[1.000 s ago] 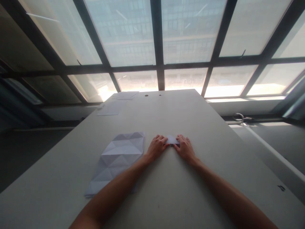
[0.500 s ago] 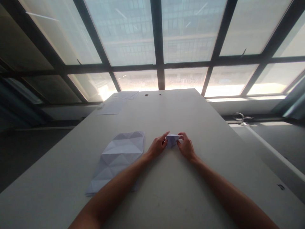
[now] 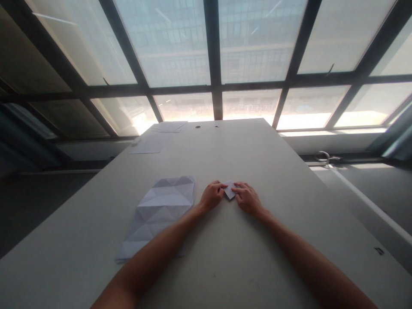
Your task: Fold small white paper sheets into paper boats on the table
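Observation:
A small folded piece of white paper (image 3: 230, 189) lies on the pale table (image 3: 231, 150) between my two hands. My left hand (image 3: 212, 195) pinches its left side with curled fingers. On the paper's right side my right hand (image 3: 246, 198) presses down, fingers bent over it. Both hands rest on the table top. To the left of my left hand lies a larger sheet of creased paper (image 3: 159, 212) with a triangle fold pattern, untouched.
Flat paper sheets (image 3: 169, 126) and another sheet (image 3: 147, 148) lie at the table's far left. Two small holes (image 3: 197, 127) sit near the far edge. A large window fills the background. A second table (image 3: 370, 193) stands to the right.
Half a second ago the small paper was lifted between my fingertips; now both hands have closed in and press it down against the table.

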The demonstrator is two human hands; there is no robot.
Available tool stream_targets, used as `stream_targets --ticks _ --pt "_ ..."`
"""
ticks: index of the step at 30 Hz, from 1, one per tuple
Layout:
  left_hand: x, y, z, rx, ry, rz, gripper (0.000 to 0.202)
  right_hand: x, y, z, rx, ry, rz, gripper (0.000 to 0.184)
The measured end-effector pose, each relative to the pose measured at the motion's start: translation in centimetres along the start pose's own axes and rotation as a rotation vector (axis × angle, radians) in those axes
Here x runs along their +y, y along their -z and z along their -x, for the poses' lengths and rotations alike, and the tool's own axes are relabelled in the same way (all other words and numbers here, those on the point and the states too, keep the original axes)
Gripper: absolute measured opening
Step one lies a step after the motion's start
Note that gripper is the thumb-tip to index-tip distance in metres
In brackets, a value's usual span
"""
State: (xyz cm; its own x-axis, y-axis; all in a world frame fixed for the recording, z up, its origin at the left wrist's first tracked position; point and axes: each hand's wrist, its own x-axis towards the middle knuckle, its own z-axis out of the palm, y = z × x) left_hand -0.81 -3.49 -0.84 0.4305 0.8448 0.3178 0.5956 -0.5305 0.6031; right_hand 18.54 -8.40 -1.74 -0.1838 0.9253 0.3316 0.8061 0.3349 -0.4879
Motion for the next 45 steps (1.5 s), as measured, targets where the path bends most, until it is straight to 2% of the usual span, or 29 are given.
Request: stream_targets --ticks 4,6,9,13,18,22,30,36,40,45 --pt "0.2 -0.1 0.2 0.043 -0.032 -0.172 0.022 -0.3 0.2 0.1 -0.002 0.026 0.034 0.029" --pt "0.0 -0.2 0.2 0.022 -0.048 -0.211 0.022 -0.2 0.1 0.1 -0.002 0.029 0.04 0.029" --pt "-0.4 -0.5 0.2 -0.112 -0.107 -0.234 0.034 0.1 -0.1 0.1 -0.008 0.014 0.04 0.03" --pt "-0.7 -0.5 0.2 -0.297 -0.171 -0.311 0.054 0.5 -0.4 0.0 -0.059 -0.008 0.054 0.043" --pt "-0.7 -0.5 0.3 -0.357 -0.2 -0.355 0.06 0.4 -0.6 0.0 -0.164 -0.01 0.108 0.054" --pt "-0.7 -0.5 0.3 -0.363 -0.209 -0.338 0.061 0.2 -0.6 0.0 -0.201 -0.009 0.137 0.057" --pt "-0.4 -0.4 0.2 -0.377 -0.254 -0.262 0.056 0.0 -0.8 0.0 -0.191 -0.056 0.148 0.058" --pt "-0.4 -0.3 -0.2 -0.28 -0.304 -0.18 0.048 0.1 -0.5 0.1 -0.184 -0.04 0.109 0.056" --pt "0.1 0.0 0.0 -0.225 -0.296 -0.212 0.038 0.1 -0.3 0.2 -0.161 -0.013 0.06 0.05" --pt "0.3 -0.3 0.5 -0.223 -0.237 -0.27 0.046 0.2 -0.4 0.1 -0.133 -0.038 0.044 0.045"
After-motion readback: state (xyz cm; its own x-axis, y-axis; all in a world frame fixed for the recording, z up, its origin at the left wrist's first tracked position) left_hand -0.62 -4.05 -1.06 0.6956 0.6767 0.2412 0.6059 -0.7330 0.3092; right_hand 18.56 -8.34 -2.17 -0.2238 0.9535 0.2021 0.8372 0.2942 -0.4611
